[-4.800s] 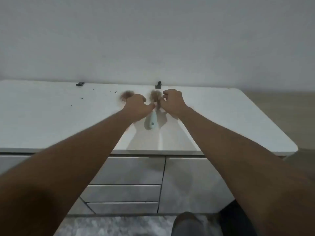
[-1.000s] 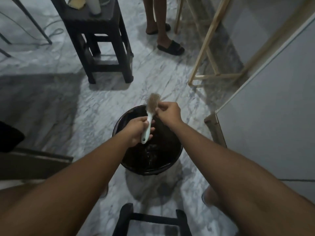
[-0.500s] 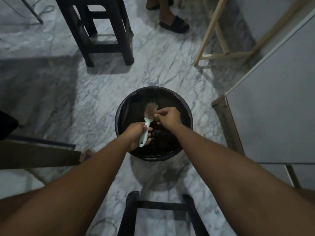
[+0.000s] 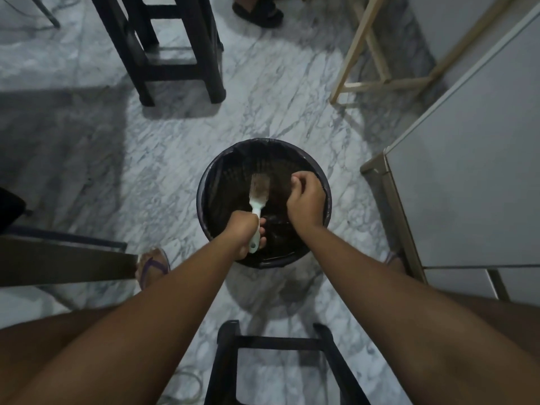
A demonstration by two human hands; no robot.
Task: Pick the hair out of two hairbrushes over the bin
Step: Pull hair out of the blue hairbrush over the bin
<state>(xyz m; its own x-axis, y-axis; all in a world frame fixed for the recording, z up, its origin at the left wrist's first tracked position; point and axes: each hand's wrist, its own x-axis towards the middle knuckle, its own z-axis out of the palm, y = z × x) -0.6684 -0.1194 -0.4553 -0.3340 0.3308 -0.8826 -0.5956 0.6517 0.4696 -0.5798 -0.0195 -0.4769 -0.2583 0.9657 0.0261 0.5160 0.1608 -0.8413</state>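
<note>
The left hand gripped the white handle of a hairbrush, whose hair-clogged head pointed away from the person over the open black bin. The right hand hovered just right of the brush head, apart from it, with its fingers curled. Whether it pinched any hair could not be told. The bin stood directly beneath both hands.

No text, label, brand, number or sign can be read anywhere. Nothing printed is made out on the pale handle of the hairbrush, on the dark bin (its liner looks plain), or on the grey cabinet at the right.
</note>
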